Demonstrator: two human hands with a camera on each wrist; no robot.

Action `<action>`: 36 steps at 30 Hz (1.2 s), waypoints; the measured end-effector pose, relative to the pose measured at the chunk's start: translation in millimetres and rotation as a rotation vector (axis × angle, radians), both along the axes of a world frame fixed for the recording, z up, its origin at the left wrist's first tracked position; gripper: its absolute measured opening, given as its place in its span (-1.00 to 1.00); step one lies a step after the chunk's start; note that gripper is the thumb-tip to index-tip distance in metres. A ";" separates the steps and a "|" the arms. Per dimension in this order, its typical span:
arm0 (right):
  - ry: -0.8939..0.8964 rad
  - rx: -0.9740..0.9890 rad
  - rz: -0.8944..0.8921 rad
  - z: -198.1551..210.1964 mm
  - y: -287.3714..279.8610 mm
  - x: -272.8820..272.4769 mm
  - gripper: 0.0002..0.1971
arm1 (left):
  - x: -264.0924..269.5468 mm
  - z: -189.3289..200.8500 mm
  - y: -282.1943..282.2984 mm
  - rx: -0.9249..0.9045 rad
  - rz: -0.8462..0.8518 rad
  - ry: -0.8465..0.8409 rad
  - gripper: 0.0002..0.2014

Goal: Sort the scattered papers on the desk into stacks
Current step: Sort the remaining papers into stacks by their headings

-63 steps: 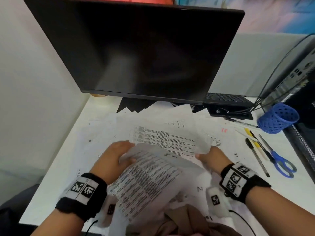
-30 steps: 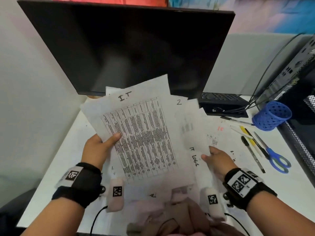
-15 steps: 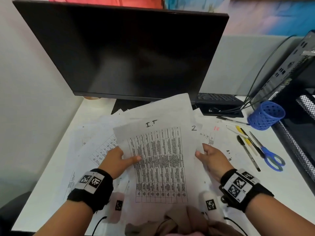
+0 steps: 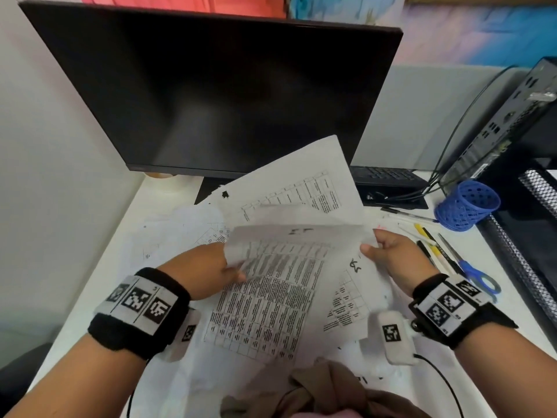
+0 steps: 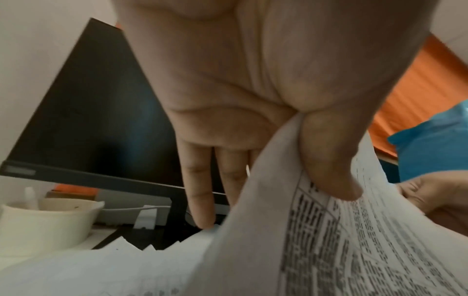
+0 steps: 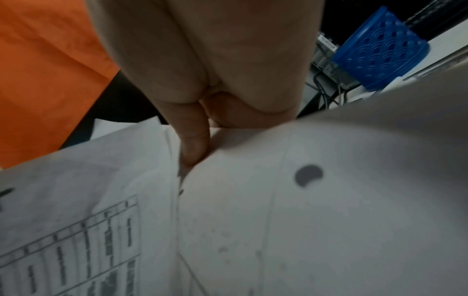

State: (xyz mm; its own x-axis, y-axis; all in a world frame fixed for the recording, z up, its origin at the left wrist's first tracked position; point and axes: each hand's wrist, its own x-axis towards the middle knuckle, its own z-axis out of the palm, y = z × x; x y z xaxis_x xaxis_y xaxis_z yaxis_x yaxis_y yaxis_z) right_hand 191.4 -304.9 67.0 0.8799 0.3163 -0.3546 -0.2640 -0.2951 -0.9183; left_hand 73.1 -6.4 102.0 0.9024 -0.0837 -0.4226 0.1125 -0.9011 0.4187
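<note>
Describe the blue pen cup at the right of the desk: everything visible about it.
The pen cup is blue, plastic-looking and round, its wall pierced all over with small holes. It lies tipped on its side, open mouth toward the camera, and looks empty. It sits at the desk's right rear, beside the black mesh rack and near the cables. Pens and scissors lie in front of it. Neither hand touches it.

Thin matt paper is seen in the printed sheet (image 4: 271,297), limp and creased where it is pinched; the scattered papers (image 4: 180,230) beneath are the same dull white stock. A glossy black screen is shown on the monitor (image 4: 226,92). Blue perforated plastic is made out in the pen cup (image 4: 467,205), black metal mesh in the tray (image 4: 536,188). Smooth blue plastic handles are carried by the scissors (image 4: 473,274). The desk (image 4: 99,285) is smooth matt white
</note>
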 end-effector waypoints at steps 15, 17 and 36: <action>0.183 0.252 -0.173 -36.4 -12.1 -5.2 -0.71 | -16.8 -40.0 4.2 -0.725 0.962 -0.391 -0.84; 0.217 0.289 -0.157 -41.8 -6.2 -10.7 -0.71 | -18.4 -41.1 2.9 -0.781 1.010 -0.413 -0.80; 0.425 -0.082 -0.365 -63.5 44.0 -24.3 -0.73 | -57.1 -71.8 -3.0 -0.989 0.797 -0.122 -0.81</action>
